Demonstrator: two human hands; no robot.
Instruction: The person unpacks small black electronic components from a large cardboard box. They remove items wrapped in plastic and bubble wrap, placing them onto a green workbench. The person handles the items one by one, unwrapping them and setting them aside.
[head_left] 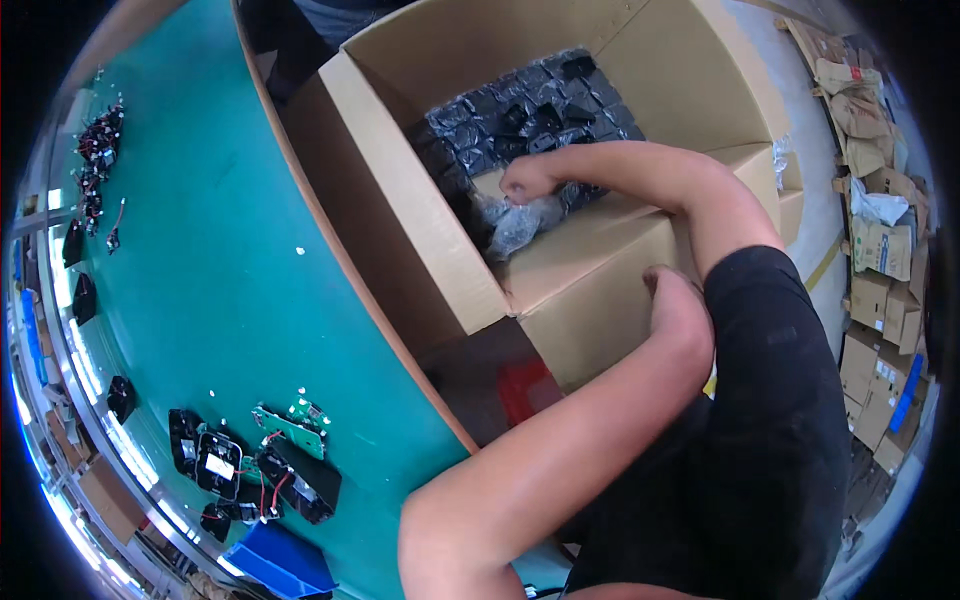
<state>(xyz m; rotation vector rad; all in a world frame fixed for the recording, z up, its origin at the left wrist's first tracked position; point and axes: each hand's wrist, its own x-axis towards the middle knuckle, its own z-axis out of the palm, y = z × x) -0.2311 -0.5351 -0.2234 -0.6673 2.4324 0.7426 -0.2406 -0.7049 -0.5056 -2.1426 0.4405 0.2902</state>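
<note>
Item 1, right hand [528, 180]: I recorded it inside the cardboard box [700, 70], fingers curled closed on the upper edge of a crumpled plastic bag [520, 225].

Item 2, the bag: clear, wrinkled, directly at six o'clock of the right hand, touching its fingers. I could not tell its contents.

Item 3, black parts [480, 125]: wrapped in clear film, packed in rows, from ten to one o'clock of the right hand. A few loose-looking black pieces [545, 118] sat on top, just beyond the knuckles at twelve.

Item 4, left hand [678, 300]: at four o'clock of the right, well apart from the bag, by the near cardboard flap [590, 320]. Its fingers were bent; I could not tell whether they gripped the flap.

Item 5, green table [200, 170]: at nine o'clock of the box. It bore a wire bundle [100, 150] towards ten o'clock in my view, and black housings with a green circuit board [292, 432] towards eight. A blue tray [280, 562] lay towards seven.

Item 6, cartons [880, 375]: stacked at three o'clock, well away from both hands.
</note>
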